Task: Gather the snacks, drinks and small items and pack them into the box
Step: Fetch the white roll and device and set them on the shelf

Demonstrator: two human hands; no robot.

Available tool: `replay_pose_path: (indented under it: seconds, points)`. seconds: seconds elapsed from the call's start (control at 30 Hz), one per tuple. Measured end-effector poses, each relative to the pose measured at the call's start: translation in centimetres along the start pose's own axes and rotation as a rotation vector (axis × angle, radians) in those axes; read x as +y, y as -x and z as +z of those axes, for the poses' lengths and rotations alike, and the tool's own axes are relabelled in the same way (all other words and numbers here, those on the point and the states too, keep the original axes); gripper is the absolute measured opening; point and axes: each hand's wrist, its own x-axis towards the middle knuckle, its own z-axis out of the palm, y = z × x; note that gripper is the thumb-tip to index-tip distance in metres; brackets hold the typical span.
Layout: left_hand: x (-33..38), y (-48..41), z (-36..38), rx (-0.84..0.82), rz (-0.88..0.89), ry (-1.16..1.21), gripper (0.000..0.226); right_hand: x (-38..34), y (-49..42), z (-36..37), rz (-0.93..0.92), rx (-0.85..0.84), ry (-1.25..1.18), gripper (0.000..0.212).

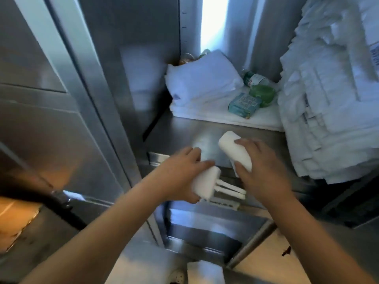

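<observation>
Brushed steel walls and a steel door panel [61,124] close in a steel desk [184,132], with a bright strip of light [212,23] running down the back corner. At the rear of the desk lies a pile of folded white cloths [201,83], and on the flat cloth beside it sit a teal packet [244,105], a round green tub [262,95] touching the packet's far corner, and a clear bottle [254,78] with a green label lying on its side just behind the tub. A tall, ragged stack of white paper [328,99] leans along the right side, its lower edge hanging over the front of the desk. Both hands are out over the desk's front edge. The left hand [182,173] grips a flat white pack [205,179], its fingers [193,153] curled over the top and the thumb along the near side; thin white sticks [231,188] jut from the pack's end toward the other hand. The right hand [264,171] holds a second white pack [231,148], tilted with one end raised, pinched between the thumb below and the fingers above. The two packs are near each other but apart. Below the hands an open steel recess [205,228] shows. At the lower left lies an orange-brown shape [14,218], too blurred to identify, with a black strap [51,201] across it.
</observation>
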Motion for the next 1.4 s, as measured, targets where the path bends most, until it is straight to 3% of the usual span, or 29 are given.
replay_pose_path:
  seconds: [0.07,0.27,0.4,0.73,1.07,1.4]
  points:
    - [2.6,4.2,0.2,0.035,-0.068,-0.016,0.088,-1.7,2.1,-0.5,-0.082,-0.006,-0.032,0.047]
    - [9.0,17.6,0.4,-0.148,-0.389,-0.004,0.091,-9.1,9.8,-0.1,-0.311,-0.091,-0.168,0.051]
    - [11.9,27.2,-1.3,-0.121,-0.554,-0.027,0.088,-16.6,14.0,0.6,-0.469,-0.141,-0.304,0.051]
    - [18.7,56.0,-7.3,-0.042,-1.094,-0.168,0.081,-42.5,23.6,1.7,-0.914,-0.276,-0.630,0.056]
    - [30.3,87.4,-10.7,-0.123,-1.530,-0.343,0.089,-71.3,42.5,0.9,-1.277,-0.440,-0.833,0.048]
    - [40.7,103.0,-15.3,-0.113,-1.862,-0.383,0.081,-88.4,56.5,-3.9,-1.552,-0.492,-0.959,0.052]
